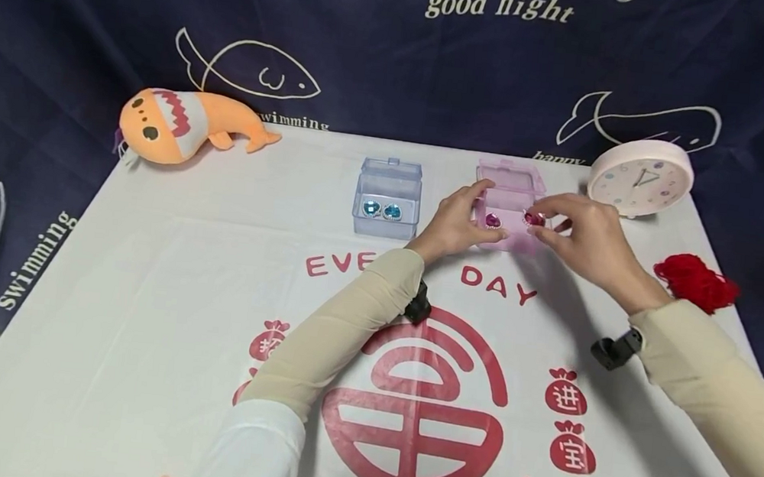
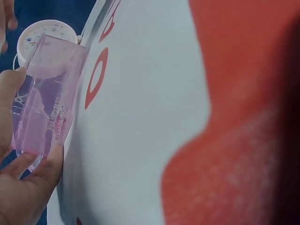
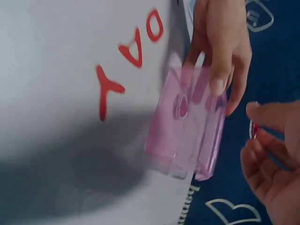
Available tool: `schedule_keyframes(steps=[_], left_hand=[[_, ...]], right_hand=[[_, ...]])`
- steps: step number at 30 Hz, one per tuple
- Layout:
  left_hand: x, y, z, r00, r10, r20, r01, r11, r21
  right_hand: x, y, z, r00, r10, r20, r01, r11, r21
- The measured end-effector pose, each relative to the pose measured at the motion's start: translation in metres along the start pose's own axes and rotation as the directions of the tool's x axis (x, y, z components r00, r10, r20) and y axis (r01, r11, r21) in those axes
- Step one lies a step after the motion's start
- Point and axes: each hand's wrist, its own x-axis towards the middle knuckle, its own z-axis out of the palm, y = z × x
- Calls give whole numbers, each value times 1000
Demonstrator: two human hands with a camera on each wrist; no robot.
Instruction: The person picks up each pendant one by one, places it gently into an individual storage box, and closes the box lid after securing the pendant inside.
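A clear pink box stands with its lid raised near the table's back edge. My left hand grips it by its left side, thumb in front and fingers behind; the left wrist view shows the box's clear wall between them. Inside, at the left, sits one pink gem with a sparkly rim. My right hand pinches a second pink gem between thumb and fingertips, at the box's right end. In the right wrist view this held gem is apart from the box.
Left of the pink box stands an open clear blue box holding two blue gems. An orange plush shark lies at the back left. A round clock and red yarn are on the right. Dark cloth hangs behind the table.
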Motion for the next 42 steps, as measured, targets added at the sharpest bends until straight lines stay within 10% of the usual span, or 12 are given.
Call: schedule_keyframes(steps=[8,15,31,38,42], left_hand=[[2,2,-1,1000,8,0,-8,1000,1],[1,3,-2,1000,-6,-6,6,1000,-7],[-3,2,0,1000,-17,-14,17,1000,6],[-3,1,0,1000,-6,-11,6,1000,10],[-3,0,-1,1000,2,-17,-2,1000,5]], right_hand=[[29,27,20,990,40,134,-40,999,-5],[43,39,31,942,15,336,15,996,-87],[54,36,36,880,70,470,40,974,-221],[53,35,21,963,-3,269,29,995,-91],[57,36,18,987,162,15,-162,987,10]])
